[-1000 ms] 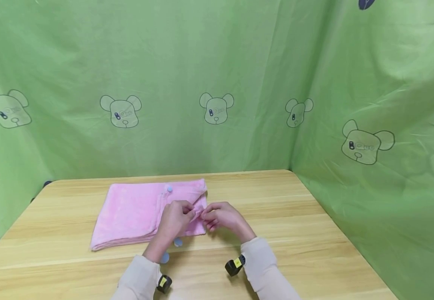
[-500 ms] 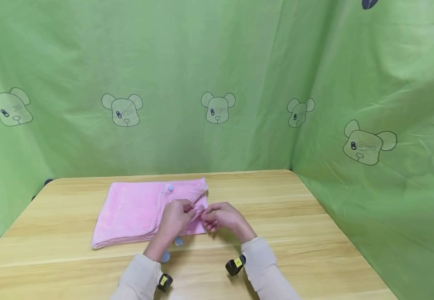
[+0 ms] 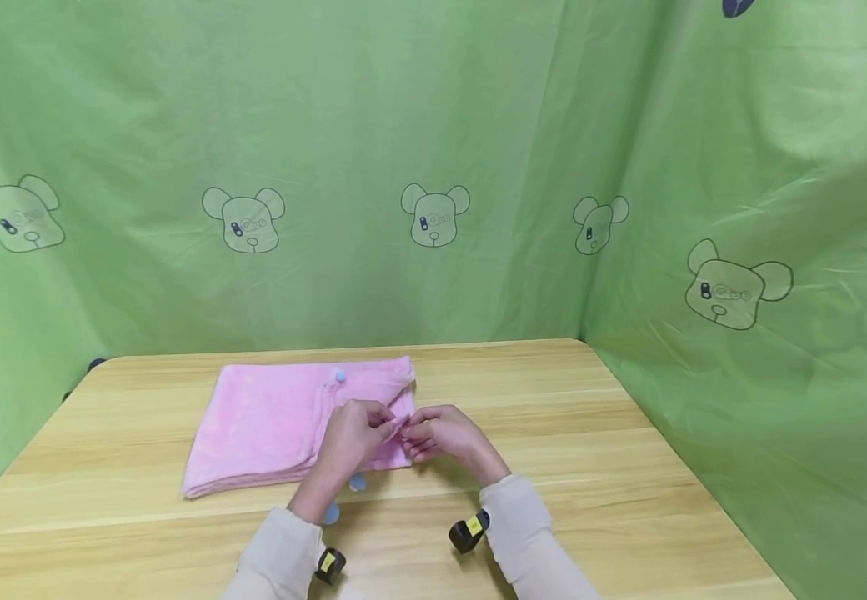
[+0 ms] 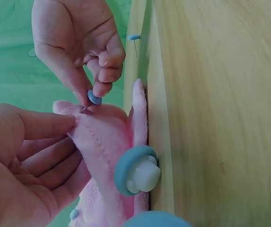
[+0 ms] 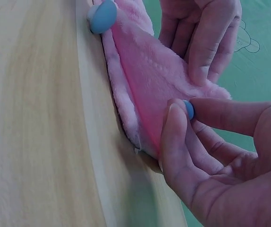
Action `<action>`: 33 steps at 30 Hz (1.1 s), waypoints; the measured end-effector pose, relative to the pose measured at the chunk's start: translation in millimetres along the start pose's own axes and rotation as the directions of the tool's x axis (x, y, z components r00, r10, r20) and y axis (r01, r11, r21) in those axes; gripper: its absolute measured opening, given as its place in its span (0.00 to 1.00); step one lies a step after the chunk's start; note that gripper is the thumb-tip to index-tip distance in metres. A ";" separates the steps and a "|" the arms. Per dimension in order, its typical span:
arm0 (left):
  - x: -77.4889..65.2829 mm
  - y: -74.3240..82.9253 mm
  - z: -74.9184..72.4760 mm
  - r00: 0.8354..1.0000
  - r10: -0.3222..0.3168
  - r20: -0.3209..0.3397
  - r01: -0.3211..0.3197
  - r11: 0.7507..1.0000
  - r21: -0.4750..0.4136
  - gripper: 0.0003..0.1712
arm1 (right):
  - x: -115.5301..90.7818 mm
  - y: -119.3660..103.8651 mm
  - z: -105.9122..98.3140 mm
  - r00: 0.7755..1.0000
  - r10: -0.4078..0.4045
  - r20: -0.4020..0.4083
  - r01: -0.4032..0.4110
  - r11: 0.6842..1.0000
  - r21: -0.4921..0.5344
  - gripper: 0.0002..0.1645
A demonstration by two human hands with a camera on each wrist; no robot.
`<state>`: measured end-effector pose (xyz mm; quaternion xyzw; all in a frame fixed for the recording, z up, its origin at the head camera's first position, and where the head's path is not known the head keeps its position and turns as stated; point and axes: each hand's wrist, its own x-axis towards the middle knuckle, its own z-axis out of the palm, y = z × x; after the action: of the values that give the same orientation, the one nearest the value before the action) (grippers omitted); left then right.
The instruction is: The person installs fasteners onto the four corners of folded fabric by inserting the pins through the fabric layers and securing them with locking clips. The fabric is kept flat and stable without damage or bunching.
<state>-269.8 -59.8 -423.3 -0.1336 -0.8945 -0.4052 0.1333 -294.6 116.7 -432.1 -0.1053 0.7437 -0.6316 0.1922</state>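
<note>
A pink plush cloth (image 3: 261, 425) lies folded on the table, its right-hand corner lifted between the hands. My left hand (image 3: 353, 433) pinches the edge of that raised corner between thumb and fingers. Opposite it, my right hand (image 3: 444, 433) holds a pin by its blue round head (image 4: 94, 97). The pin's thin metal shaft points down against the pink fabric, close to my left fingertips; its tip is hidden. From the right wrist, only part of the blue head (image 5: 188, 109) shows between thumb and forefinger.
A blue cap with a white base (image 4: 138, 170) is beside the cloth. Another blue-headed pin (image 4: 134, 38) is farther off at the table's edge. One blue button-like head (image 3: 340, 377) sits on the cloth. Green curtains (image 3: 343, 275) stand behind the wooden table (image 3: 553, 417).
Both hands stay almost in place at the cloth's corner. My left fingertips have shifted very slightly toward the right hand.
</note>
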 end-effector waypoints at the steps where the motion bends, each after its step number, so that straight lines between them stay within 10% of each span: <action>1: -0.1 0.4 -0.1 1.000 0.001 -0.001 -0.001 1.000 0.002 0.03 | 0.1 0.2 0.1 1.000 0.002 0.002 -0.002 1.000 0.013 0.10; 20: 0.6 1.8 1.1 0.998 0.031 -0.054 -0.030 0.999 0.020 0.08 | 0.0 -1.9 -1.0 0.995 0.047 0.092 -0.059 0.990 0.131 0.30; 33: 0.9 -0.1 -1.2 1.000 0.007 -0.010 -0.007 1.000 0.000 0.04 | 1.4 1.9 1.2 0.996 0.047 0.075 -0.059 0.984 0.168 0.18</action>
<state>-270.4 -60.7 -422.3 -0.1347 -0.8934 -0.4055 0.1389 -295.2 115.4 -434.3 -0.0910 0.6823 -0.6832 0.2435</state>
